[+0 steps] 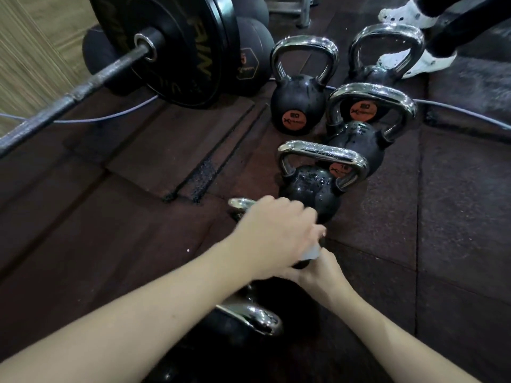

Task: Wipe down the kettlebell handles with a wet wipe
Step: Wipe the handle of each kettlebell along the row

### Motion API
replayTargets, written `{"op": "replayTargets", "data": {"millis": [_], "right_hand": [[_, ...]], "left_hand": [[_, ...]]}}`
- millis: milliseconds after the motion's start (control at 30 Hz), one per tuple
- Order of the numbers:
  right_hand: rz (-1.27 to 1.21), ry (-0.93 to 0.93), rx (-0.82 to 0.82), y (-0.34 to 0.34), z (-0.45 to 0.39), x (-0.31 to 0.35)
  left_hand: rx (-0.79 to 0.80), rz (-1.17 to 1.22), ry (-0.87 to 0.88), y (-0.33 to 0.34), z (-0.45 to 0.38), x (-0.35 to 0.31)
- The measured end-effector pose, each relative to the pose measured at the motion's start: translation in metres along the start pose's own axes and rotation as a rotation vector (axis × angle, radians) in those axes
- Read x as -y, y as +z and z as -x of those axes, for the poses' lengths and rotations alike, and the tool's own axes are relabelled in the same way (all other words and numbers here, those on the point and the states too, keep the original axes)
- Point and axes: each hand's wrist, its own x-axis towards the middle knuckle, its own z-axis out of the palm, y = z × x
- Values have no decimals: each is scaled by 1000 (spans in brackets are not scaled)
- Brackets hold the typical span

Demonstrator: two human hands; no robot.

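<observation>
Nearest of all, a black kettlebell (pixel 221 335) with a chrome handle (pixel 254 317) sits low in the view between two bare forearms. Beyond it the left hand (pixel 272 233) reaches in from the left, knuckles up, curled closed over the chrome handle (pixel 239 204) of another kettlebell that it mostly hides. Just right of it and nearer, the right hand (pixel 322 275) pinches a pale wet wipe (pixel 313 251), which shows between the two hands close to that handle.

Farther off, four more black kettlebells stand clustered: one beaded with droplets (pixel 311 193), one behind it (pixel 356 145), and two with orange "20" labels at the far end (pixel 297 103) (pixel 367 76). All have shiny chrome handles.

Dark rubber gym flooring (pixel 456 217) lies underneath. At far left a loaded barbell (pixel 91 81) with black bumper plates (pixel 171 45) rests on it, and white shoes (pixel 409 12) show at far right.
</observation>
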Motion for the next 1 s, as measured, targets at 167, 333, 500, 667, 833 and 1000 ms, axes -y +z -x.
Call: {"op": "replayTargets", "data": {"millis": [167,333,500,667,833,1000], "right_hand": [[11,7,-23,-3,1,7],[3,69,-26,-6,1,8],[72,132,-21,-6,0,10],[240,146,169,-19,6,6],[325,221,291,-66,-10,40],[517,307,264,-165,-38,54]], "left_hand": [[-21,476,-469,14,36,72],[38,568,-709,22,26,72],[24,41,-226,1,-7,21],[137,173,-130,12,-32,-35],[-58,236,-126,0,-10,4],[-47,327,-191,-3,37,69]]}}
